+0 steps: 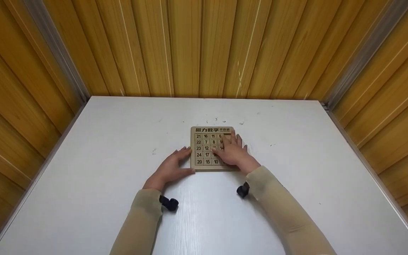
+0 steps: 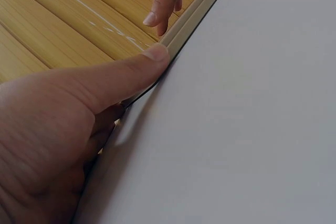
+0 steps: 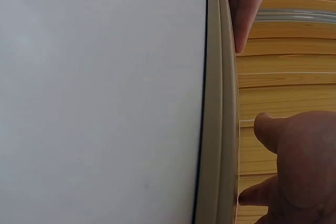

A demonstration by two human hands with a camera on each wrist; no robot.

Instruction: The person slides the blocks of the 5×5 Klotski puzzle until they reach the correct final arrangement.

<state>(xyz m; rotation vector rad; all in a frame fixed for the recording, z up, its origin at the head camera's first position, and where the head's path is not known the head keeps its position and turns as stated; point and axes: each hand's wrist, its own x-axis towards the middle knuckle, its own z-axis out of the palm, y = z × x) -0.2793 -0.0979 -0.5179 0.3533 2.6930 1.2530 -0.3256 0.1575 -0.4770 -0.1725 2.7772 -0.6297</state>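
A square number slide puzzle [image 1: 206, 151] lies flat on the white table, with dark characters along its far rim and rows of numbered tiles. My left hand [image 1: 170, 168] holds its near left corner, thumb against the front edge and fingers along the left side. Over the right-hand columns spreads my right hand [image 1: 235, 154], its index finger reaching toward the tiles near the top right and hiding several numbers. A dark gap shows in the top right of the grid. In the right wrist view, the right thumb and a finger hang just above the puzzle's side edge [image 3: 220, 103].
The white table [image 1: 83, 177] extends around the puzzle, with small dark marks beyond it. Yellow wood-look panels [image 1: 182, 49] stand behind and on both sides, with grey metal strips at the corners. A black wrist camera [image 1: 170, 204] sits on each sleeve.
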